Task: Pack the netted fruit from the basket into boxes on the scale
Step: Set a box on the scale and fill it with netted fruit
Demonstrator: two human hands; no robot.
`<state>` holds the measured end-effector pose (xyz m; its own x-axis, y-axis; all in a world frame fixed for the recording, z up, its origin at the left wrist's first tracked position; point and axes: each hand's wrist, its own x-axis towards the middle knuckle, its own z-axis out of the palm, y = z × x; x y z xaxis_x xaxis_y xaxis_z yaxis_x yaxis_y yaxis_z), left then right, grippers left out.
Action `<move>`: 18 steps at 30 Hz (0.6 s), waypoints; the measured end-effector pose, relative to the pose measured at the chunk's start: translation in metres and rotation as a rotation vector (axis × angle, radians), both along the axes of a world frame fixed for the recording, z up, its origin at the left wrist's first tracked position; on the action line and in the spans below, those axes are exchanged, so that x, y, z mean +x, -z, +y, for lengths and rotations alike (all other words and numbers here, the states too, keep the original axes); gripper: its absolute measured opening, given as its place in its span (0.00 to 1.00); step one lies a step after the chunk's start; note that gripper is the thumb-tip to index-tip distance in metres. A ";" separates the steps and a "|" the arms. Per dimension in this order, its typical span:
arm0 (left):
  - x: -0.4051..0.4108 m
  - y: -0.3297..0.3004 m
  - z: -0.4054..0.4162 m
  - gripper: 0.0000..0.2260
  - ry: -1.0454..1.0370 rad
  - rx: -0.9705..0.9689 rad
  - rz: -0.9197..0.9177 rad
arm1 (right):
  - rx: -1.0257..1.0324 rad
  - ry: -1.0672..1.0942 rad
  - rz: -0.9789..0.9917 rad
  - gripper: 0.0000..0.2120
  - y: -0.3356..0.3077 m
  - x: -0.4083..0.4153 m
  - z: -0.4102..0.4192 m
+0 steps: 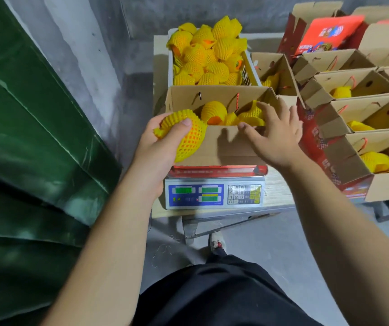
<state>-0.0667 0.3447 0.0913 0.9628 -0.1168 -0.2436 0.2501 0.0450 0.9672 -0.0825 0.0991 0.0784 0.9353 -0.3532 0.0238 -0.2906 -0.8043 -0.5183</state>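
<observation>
I take the scale (214, 191) as my marker and read across from its left. Well to the left of it hangs a green tarpaulin (24, 125), no part of the job. Just above the scale's left corner my left hand (163, 142) is clenched round one netted fruit (184, 135), thumb over the top and the foam mesh bulging between the fingers. I judge it is held at the rim so it can drop straight into the box.

Directly on the scale's platter sits the open box (221, 142), flaps up, so each piece registers on the display as it lands. A few netted pieces already lie inside, so packing looks partway done. Behind the scale, touching the box's far wall, is the basket (250, 74), heaped with netted fruit and close enough for a short reach.

Above the scale's right side my right hand (275, 132) is released, fingers spread and holding nothing. The fingertips reach over the box's near wall by the fruit inside, probably steadying or settling the load. Right of the scale stand rows of other boxes (362, 109), several with fruit showing inside.
</observation>
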 end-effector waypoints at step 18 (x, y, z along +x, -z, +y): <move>-0.017 -0.025 0.021 0.16 0.135 -0.327 0.015 | 1.107 -0.244 -0.297 0.33 -0.029 -0.019 0.075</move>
<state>-0.0833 0.3654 0.1162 0.9300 -0.3170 -0.1858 0.2888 0.3177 0.9031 -0.1014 0.1742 0.1070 0.9906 -0.1296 0.0446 0.0591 0.1103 -0.9921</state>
